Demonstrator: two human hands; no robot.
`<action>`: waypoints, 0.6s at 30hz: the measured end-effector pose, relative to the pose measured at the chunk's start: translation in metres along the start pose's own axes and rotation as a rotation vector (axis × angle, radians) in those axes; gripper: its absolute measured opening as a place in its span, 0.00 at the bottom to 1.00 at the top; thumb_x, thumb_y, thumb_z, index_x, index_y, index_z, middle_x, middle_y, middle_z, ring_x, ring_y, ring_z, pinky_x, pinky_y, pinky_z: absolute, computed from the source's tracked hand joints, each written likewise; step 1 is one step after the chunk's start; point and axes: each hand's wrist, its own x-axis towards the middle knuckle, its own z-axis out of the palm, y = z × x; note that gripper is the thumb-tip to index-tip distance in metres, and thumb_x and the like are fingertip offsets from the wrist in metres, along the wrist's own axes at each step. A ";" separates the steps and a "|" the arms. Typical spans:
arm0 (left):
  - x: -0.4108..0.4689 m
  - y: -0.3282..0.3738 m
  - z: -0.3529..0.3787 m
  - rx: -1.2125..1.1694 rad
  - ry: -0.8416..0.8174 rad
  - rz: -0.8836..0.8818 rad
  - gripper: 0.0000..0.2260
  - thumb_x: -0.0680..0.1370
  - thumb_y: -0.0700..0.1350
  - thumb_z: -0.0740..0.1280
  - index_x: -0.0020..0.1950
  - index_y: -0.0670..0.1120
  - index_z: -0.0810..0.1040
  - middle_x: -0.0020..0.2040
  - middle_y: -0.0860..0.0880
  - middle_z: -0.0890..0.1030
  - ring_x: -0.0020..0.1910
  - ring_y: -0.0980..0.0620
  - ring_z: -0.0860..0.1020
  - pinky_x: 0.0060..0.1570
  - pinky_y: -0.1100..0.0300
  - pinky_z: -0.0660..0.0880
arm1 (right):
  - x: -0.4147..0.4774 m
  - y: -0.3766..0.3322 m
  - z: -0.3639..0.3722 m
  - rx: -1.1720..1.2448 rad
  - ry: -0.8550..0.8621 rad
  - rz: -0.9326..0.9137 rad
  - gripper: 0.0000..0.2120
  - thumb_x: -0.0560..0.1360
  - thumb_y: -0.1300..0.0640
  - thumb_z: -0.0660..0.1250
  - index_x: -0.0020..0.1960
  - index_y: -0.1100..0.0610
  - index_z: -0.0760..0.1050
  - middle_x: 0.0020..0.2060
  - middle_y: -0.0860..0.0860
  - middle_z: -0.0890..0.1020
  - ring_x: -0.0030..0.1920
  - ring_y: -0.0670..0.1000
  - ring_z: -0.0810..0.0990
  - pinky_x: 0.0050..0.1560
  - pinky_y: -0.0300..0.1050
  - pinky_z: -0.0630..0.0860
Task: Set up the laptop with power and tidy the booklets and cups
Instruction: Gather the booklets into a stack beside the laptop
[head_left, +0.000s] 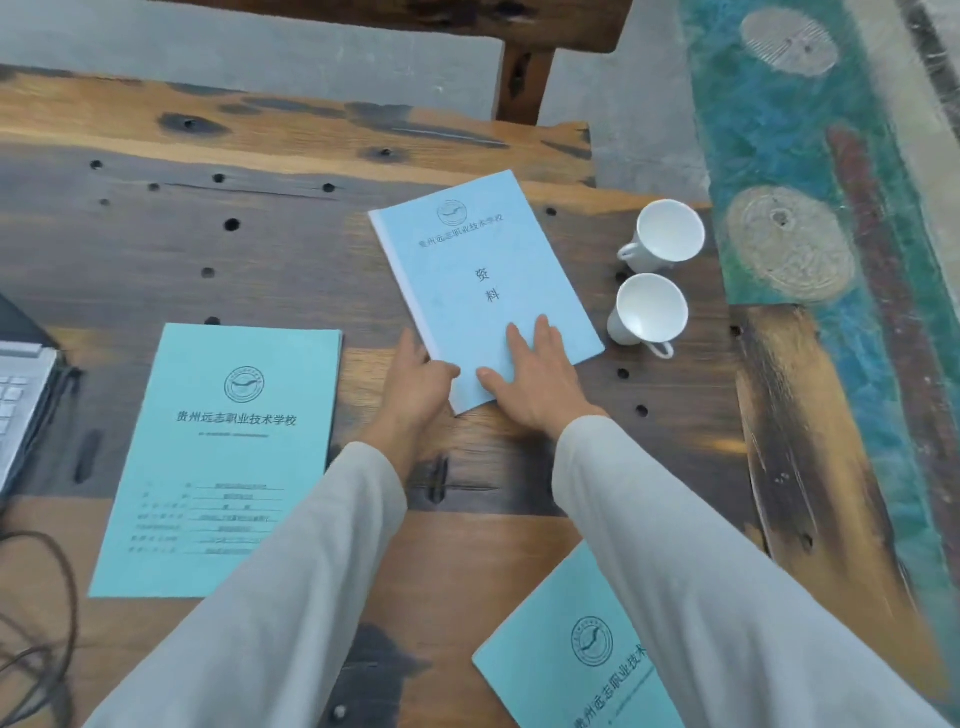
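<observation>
Head view
Left hand (415, 382): arm stretched forward, thumb and fingers pinching the near corner of the pale blue booklet (485, 280).
Right hand (535, 374): palm down, fingers spread flat on that booklet — pressing, not gripping.
Booklet: on the bench (156, 249), tilted, just left of two white cups (660, 275).
Laptop (21, 395): left edge.

I see soft, even daylight with no harsh glare; faint shadows sit under the sleeves on the dark knotted wooden table (156, 249). Wide-angle bending curves the edges, and slight blur softens the frame's corners.
</observation>
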 end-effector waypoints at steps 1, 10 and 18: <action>0.001 0.004 0.005 -0.079 0.037 -0.039 0.20 0.76 0.28 0.62 0.64 0.47 0.69 0.57 0.49 0.83 0.55 0.49 0.83 0.42 0.58 0.80 | 0.001 0.001 0.004 -0.031 -0.004 -0.007 0.40 0.80 0.36 0.58 0.82 0.53 0.47 0.81 0.60 0.41 0.81 0.61 0.41 0.79 0.55 0.46; 0.009 0.035 0.019 -0.242 0.128 -0.236 0.15 0.78 0.32 0.64 0.64 0.41 0.74 0.57 0.42 0.83 0.48 0.44 0.84 0.46 0.49 0.82 | 0.004 0.002 0.004 0.006 -0.051 -0.012 0.39 0.80 0.35 0.54 0.83 0.53 0.46 0.81 0.60 0.39 0.81 0.60 0.37 0.80 0.56 0.43; -0.002 0.037 0.009 -0.052 -0.086 -0.102 0.27 0.77 0.27 0.62 0.66 0.53 0.59 0.65 0.44 0.78 0.58 0.40 0.82 0.38 0.49 0.83 | 0.003 -0.006 -0.008 0.084 -0.211 0.018 0.32 0.83 0.37 0.46 0.83 0.49 0.46 0.82 0.58 0.41 0.81 0.61 0.37 0.79 0.56 0.40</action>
